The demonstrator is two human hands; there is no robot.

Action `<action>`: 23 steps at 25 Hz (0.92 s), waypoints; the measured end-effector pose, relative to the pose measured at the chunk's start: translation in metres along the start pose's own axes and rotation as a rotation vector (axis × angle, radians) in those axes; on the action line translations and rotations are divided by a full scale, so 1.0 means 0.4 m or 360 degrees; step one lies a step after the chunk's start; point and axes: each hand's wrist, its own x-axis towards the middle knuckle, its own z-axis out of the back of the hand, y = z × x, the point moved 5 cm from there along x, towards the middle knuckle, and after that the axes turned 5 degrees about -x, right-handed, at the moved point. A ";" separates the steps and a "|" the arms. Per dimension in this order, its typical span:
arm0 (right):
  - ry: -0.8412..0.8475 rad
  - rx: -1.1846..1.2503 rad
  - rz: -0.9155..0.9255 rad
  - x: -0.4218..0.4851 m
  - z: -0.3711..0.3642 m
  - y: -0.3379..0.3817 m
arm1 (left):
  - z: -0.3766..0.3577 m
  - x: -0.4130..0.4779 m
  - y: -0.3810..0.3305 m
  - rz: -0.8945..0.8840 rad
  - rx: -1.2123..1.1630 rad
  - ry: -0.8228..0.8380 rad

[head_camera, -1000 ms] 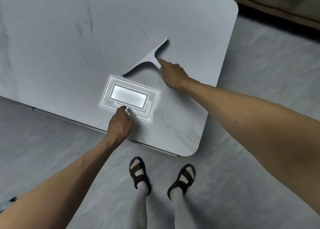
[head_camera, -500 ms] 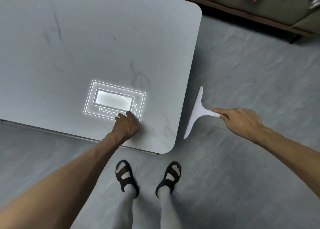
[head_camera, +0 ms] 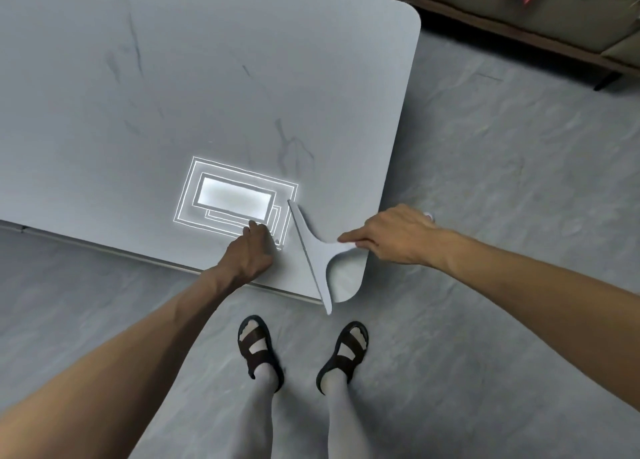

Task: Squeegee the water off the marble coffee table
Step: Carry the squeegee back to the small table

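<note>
Head cam: my right hand [head_camera: 398, 238] is wrapped around the handle of the squeegee [head_camera: 313, 256], blade lying across the near right corner of the marble coffee table [head_camera: 242, 77], tip hanging past the edge at 6 o'clock. My left hand [head_camera: 251, 254] is loosely curled, holding nothing, knuckles resting on the tabletop at 9 o'clock of the blade, by a bright rectangular reflection [head_camera: 235, 200].

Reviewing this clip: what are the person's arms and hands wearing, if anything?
Nothing shows: the left hand and right hand are bare, without gloves, rings or a watch, and both forearms are bare with no sleeve in view.
</note>
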 end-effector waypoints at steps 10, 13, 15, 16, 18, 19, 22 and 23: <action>0.0043 -0.0304 -0.0772 -0.155 0.190 -0.075 | 0.122 -0.149 0.064 -0.0016 -0.0283 0.0261; -0.0182 0.0495 -0.0900 -0.159 0.300 0.046 | 0.238 -0.246 0.061 -0.0058 -0.0399 0.0225; -0.0234 0.1463 -0.0881 -0.164 0.385 0.160 | 0.351 -0.337 0.047 -0.0096 -0.0529 0.0129; -0.0226 0.1916 -0.0840 -0.171 0.434 0.220 | 0.404 -0.389 0.037 -0.0111 -0.0629 0.0098; -0.0162 0.2445 -0.0703 -0.190 0.547 0.323 | 0.502 -0.497 0.019 -0.0131 -0.0836 0.0062; -0.0109 0.2531 -0.0637 -0.199 0.600 0.362 | 0.542 -0.551 0.011 -0.0130 -0.0964 0.0056; 0.0040 0.2434 -0.0431 -0.222 0.728 0.456 | 0.615 -0.708 -0.009 -0.0139 -0.1304 0.0054; 0.0075 0.2368 -0.0355 -0.236 0.763 0.487 | 0.628 -0.767 -0.010 -0.0114 -0.1407 -0.0011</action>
